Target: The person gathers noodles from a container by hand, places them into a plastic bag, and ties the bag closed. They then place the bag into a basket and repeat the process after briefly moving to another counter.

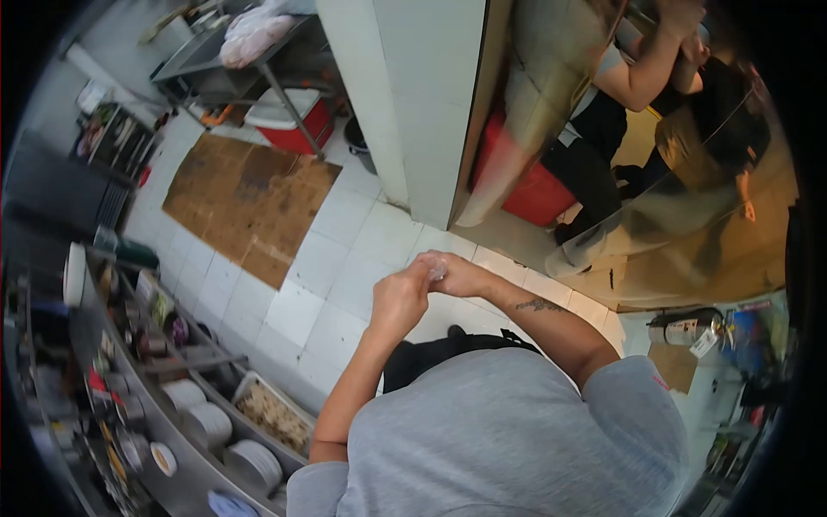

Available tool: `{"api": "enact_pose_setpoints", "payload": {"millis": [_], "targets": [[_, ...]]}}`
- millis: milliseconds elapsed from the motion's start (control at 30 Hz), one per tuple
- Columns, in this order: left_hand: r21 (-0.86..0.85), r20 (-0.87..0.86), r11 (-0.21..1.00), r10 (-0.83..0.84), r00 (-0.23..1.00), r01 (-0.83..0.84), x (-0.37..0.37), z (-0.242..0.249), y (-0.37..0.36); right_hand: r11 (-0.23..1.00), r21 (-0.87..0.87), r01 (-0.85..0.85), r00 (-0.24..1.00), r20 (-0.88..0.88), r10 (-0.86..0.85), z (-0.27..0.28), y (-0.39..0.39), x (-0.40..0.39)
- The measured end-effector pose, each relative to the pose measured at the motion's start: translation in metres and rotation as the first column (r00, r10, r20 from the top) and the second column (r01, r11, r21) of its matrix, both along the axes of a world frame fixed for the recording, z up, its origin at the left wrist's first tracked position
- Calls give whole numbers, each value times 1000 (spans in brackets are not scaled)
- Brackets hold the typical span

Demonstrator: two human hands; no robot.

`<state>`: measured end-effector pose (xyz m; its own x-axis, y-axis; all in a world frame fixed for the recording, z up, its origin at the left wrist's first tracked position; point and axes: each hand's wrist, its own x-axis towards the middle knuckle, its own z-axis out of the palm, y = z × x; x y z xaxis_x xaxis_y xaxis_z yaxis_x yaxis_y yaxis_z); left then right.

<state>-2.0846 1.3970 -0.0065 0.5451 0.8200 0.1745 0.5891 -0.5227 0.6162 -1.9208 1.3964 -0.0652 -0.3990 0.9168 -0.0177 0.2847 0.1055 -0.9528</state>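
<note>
My left hand [399, 299] and my right hand [465, 277] meet in front of my body, above the tiled floor. Between them is a small, see-through, crumpled thing [438, 268] that looks like thin plastic. The fingers of my left hand are closed against it. My right hand is curled round its other side, with its fingertips partly hidden. What the thing is exactly, I cannot make out.
A steel counter with stacked white bowls [207, 424] and a food tray [299, 438] lies at left. Cardboard [245, 202] covers some floor near a red cooler [297, 131]. A pillar [426, 103] stands ahead; people show in the shiny panel [689, 233]. A fire extinguisher [680, 329] is at right.
</note>
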Motion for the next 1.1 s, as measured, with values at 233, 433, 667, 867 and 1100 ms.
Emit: {"api": "enact_pose_setpoints", "payload": {"millis": [233, 433, 667, 867, 1100], "targets": [[-83, 62, 939, -331, 942, 335, -45, -40, 117, 937, 122, 327, 927, 151, -343, -37, 54, -49], [-254, 255, 775, -524, 813, 579, -37, -35, 152, 814, -3, 581, 802, 173, -571, -14, 45, -80], [-286, 272, 518, -763, 587, 806, 11, -21, 107, 587, -193, 786, 595, -20, -803, 4, -42, -61], [-287, 131, 252, -945, 299, 924, 83, 3, -14, 402, -396, 826, 228, -418, -880, 29, -196, -38], [-201, -91, -138, -983, -158, 970, 157, -16, -216, -35, -471, 882, -206, -317, -926, 6, -408, -38]]}}
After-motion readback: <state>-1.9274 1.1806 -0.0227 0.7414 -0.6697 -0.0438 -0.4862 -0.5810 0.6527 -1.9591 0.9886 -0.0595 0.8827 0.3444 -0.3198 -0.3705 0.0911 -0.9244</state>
